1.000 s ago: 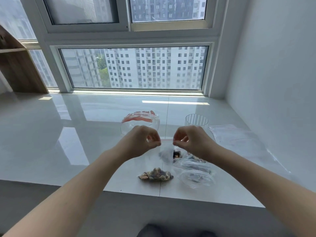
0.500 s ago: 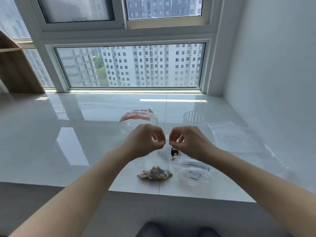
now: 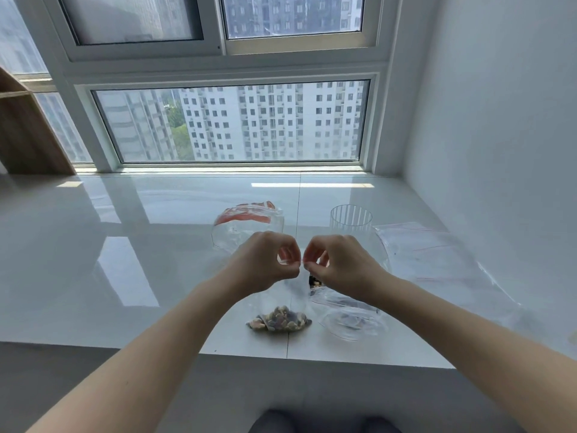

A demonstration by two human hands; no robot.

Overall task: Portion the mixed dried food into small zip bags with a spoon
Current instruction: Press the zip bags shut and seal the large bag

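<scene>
I have both bare forearms reaching forward. My left hand (image 3: 265,264) and right hand (image 3: 338,265) sit close together, knuckles up. Fingers curled, thumbs pinching.

Clear zip bag (image 3: 290,295) at centre with a thin red seal, brown, tan and dark mix (image 3: 279,318) inside, orange-red lidded clear tub (image 3: 248,228) behind, clear ribbed cup (image 3: 351,217), glossy white sill (image 3: 125,245), wood-brown shelf (image 3: 25,132) upper left.

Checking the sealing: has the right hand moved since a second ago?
Yes. The right hand has slid left along the bag's top toward the left hand, judged against the ribbed cup.
</scene>
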